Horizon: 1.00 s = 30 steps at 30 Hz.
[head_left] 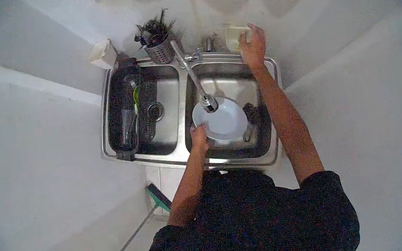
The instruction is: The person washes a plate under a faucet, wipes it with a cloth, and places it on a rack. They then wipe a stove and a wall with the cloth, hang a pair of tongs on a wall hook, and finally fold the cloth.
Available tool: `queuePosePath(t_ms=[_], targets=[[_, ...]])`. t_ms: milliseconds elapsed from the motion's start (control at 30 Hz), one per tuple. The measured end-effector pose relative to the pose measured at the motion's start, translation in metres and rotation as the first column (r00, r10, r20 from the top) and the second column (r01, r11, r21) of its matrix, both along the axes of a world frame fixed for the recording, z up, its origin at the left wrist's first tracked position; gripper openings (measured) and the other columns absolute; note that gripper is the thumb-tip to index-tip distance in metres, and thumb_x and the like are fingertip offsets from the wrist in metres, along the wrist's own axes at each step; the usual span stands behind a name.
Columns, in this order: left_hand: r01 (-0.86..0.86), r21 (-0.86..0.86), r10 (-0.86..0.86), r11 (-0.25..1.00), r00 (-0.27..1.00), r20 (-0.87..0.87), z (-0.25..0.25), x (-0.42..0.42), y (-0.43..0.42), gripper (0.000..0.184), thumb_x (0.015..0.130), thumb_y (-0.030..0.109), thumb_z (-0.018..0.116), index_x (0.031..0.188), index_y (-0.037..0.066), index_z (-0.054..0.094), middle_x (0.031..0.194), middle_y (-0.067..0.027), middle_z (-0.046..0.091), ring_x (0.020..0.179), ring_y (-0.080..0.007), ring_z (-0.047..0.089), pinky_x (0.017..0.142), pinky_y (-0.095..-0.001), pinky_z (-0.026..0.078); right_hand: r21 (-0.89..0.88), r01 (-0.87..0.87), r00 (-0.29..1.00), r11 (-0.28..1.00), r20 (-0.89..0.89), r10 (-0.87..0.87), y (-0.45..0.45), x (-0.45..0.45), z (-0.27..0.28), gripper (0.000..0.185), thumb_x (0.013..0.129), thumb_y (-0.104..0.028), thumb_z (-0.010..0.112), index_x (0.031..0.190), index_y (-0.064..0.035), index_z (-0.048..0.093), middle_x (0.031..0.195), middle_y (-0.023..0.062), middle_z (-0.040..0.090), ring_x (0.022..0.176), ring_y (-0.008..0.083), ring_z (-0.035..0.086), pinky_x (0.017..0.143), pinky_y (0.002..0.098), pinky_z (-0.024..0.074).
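My left hand [199, 138] grips the near left rim of a white plate [226, 121], thumb on top, over the right sink basin [263, 142]. Above the plate's far edge hangs the end of a flexible tap [209, 103]. At the back right corner, my right hand [253, 48] reaches to a pale yellow container [232, 39]. Its fingers are bent at the container's right side, and whatever they grip is too small to make out. Dark items [250, 112] lie in the basin, partly hidden by the plate.
A perforated metal holder [161, 53] with dark utensils stands behind the sink, near a white container [103, 55]. The left basin [166, 86] holds a dark rack [124, 119] with a clear glass and a green item. A green-headed squeegee or broom [159, 198] is on the floor at left.
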<state>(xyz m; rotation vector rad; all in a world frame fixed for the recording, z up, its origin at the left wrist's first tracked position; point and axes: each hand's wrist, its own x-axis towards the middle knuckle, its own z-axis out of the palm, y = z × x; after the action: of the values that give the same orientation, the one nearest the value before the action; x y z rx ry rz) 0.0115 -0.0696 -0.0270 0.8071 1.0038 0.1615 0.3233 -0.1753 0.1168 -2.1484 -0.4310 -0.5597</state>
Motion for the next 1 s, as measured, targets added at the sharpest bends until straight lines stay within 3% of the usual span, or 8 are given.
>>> queuePosePath(t_ms=[267,333,433,667,833,867,900,1000], targets=[[0.163,0.114,-0.172,0.98,0.982,0.073,-0.04,-0.028,-0.006,0.045,0.085,0.014,0.062,0.128,0.008,0.05,0.116,-0.015,0.061,0.103,-0.0301,0.061,0.079,-0.0499,0.056,-0.222,-0.474,0.88,0.852,-0.086,0.467,0.095,-0.005,-0.075,0.043,0.078,-0.015,0.063,0.12,-0.0034,0.058,0.116,0.0252,0.058,0.11,0.0411,0.055,0.099,0.0495,0.0419],[-0.012,-0.231,0.013,0.973,1.0,0.002,-0.006,-0.018,-0.007,0.043,0.085,0.013,0.062,0.126,0.004,0.051,0.115,-0.0151,0.061,0.101,-0.0299,0.062,0.077,-0.0478,0.056,-0.295,-0.54,0.842,0.788,-0.205,0.5,0.098,-0.014,-0.076,0.051,0.076,-0.01,0.062,0.126,-0.0052,0.057,0.12,0.0255,0.059,0.112,0.0407,0.056,0.101,0.0477,0.0409],[-0.012,-0.23,0.0,0.973,0.999,-0.053,0.004,-0.019,-0.007,0.041,0.086,0.012,0.061,0.124,0.002,0.052,0.115,-0.015,0.061,0.101,-0.0295,0.063,0.075,-0.0435,0.058,-0.299,-0.562,0.797,0.771,-0.444,0.409,0.092,-0.032,-0.042,0.052,0.075,-0.009,0.06,0.127,-0.0065,0.057,0.116,0.0256,0.061,0.111,0.041,0.057,0.099,0.048,0.0431],[-0.028,-0.32,0.002,0.947,0.997,-0.079,0.009,-0.02,-0.017,0.04,0.091,0.01,0.054,0.13,0.004,0.047,0.125,-0.0119,0.054,0.113,-0.0303,0.056,0.081,-0.0487,0.056,-0.277,-0.56,0.818,0.781,-0.334,0.468,0.052,-0.079,-0.068,0.03,0.078,-0.009,0.055,0.106,-0.0045,0.066,0.098,0.02,0.067,0.089,0.0385,0.064,0.084,0.0507,0.0499],[-0.034,-0.281,0.014,0.959,0.997,-0.072,-0.029,-0.028,-0.029,0.038,0.092,0.01,0.051,0.13,0.009,0.048,0.125,-0.011,0.054,0.113,-0.0291,0.056,0.08,-0.0471,0.056,0.072,-0.677,0.438,0.733,-0.761,0.479,-0.006,-0.161,-0.16,0.037,0.085,-0.007,0.056,0.122,-0.0048,0.06,0.11,0.0173,0.066,0.101,0.0319,0.064,0.09,0.04,0.0502],[-0.059,-0.289,0.036,0.955,0.996,-0.085,-0.041,-0.03,-0.03,0.038,0.091,0.01,0.05,0.129,0.01,0.049,0.125,-0.0112,0.055,0.112,-0.0288,0.057,0.079,-0.0471,0.056,0.286,-0.535,0.246,0.795,-0.848,0.471,-0.016,-0.184,-0.182,0.037,0.085,-0.007,0.057,0.121,-0.0037,0.061,0.112,0.0163,0.065,0.1,0.0297,0.064,0.09,0.0397,0.0507],[-0.087,-0.291,0.06,0.953,0.993,-0.1,-0.05,-0.031,-0.03,0.037,0.091,0.01,0.05,0.128,0.011,0.05,0.124,-0.0114,0.056,0.11,-0.0286,0.058,0.079,-0.0471,0.056,0.66,0.016,-0.106,0.751,-0.746,0.658,-0.022,-0.203,-0.204,0.036,0.086,-0.008,0.059,0.121,-0.0028,0.06,0.114,0.0154,0.065,0.1,0.0277,0.064,0.09,0.0402,0.051],[-0.099,-0.287,0.072,0.953,0.992,-0.104,-0.034,-0.03,-0.03,0.037,0.09,0.009,0.052,0.127,0.01,0.052,0.12,-0.0115,0.059,0.103,-0.0301,0.062,0.077,-0.0481,0.056,0.619,-0.003,-0.135,0.785,-0.778,0.613,-0.021,-0.221,-0.179,0.041,0.089,-0.028,0.061,0.122,-0.0029,0.059,0.116,0.0143,0.064,0.104,0.0246,0.063,0.091,0.0417,0.0508]])
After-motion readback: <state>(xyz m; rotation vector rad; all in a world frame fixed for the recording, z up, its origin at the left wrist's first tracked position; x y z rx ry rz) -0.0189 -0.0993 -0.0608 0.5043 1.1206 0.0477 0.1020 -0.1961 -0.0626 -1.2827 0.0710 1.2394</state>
